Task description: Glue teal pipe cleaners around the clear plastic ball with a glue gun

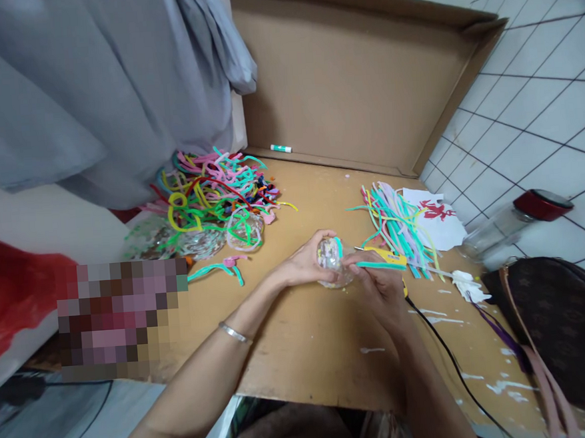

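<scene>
My left hand is wrapped round a small clear plastic container above the middle of the table. Teal and pale yellow bits show on the container. Close against its right side, my right hand pinches a teal pipe cleaner, whose free length points right. Just behind that hand a yellow glue gun lies with its metal tip toward the container, and a black cord runs from it to the front. What the right fingertips touch on the container is too small to make out.
A heap of coloured pipe cleaners and clear plastic pieces sits at the left. More pipe cleaners lie right, near a glass bottle and a brown bag. A glue stick lies by the cardboard.
</scene>
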The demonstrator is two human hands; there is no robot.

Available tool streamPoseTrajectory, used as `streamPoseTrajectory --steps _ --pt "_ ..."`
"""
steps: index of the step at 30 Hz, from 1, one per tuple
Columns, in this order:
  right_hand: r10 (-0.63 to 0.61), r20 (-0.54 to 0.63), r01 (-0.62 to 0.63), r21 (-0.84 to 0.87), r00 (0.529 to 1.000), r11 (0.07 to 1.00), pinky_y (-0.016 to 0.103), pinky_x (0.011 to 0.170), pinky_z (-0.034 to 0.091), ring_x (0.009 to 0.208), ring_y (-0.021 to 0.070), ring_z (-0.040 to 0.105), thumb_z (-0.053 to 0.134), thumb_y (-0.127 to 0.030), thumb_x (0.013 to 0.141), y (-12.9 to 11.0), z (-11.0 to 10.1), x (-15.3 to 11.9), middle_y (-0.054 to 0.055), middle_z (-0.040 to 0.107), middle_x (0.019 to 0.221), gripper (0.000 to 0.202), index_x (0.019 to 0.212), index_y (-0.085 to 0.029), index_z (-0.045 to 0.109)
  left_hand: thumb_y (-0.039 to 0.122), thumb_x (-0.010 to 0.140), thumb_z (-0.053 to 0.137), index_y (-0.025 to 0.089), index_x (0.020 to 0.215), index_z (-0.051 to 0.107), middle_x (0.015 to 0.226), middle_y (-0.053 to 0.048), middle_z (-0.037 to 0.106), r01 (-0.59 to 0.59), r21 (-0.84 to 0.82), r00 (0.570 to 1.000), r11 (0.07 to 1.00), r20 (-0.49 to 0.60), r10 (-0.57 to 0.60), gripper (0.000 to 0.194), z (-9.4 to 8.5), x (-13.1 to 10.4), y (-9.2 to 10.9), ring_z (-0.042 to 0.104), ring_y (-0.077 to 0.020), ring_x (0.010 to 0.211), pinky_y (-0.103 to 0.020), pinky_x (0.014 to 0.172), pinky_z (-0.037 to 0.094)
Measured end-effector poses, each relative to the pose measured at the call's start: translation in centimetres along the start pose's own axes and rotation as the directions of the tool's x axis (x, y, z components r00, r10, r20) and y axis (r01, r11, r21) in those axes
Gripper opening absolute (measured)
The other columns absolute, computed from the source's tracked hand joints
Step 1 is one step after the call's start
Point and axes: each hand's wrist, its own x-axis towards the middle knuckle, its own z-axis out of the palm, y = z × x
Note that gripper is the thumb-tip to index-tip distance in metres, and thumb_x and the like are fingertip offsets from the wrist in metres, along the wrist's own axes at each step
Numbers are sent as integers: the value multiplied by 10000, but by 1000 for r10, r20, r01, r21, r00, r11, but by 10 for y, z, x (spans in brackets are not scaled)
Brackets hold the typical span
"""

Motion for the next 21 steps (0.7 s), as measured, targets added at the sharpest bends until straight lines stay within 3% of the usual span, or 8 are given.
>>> streamPoseTrajectory --steps 12,21 --pt "-1 7 1 17 1000 1000 354 823 501 910 203 649 488 -296 917 -2 -1 1 46 711 917 236 867 -232 710 232 535 792 202 1224 409 970 4 540 -42 -106 999 994 5 42 789 2 2 -5 533 -154 865 -268 751 457" --pt "-5 2 5 -3 1000 1000 380 848 499 905 204 647 485 -291 918 2 0 0 54 712 927 227 930 -232 704 290 514 808 195 1228 453 1167 -65 512 -52 50 996 997 -70 56 803 1 2 -3 521 -243 1069 -396 968 426"
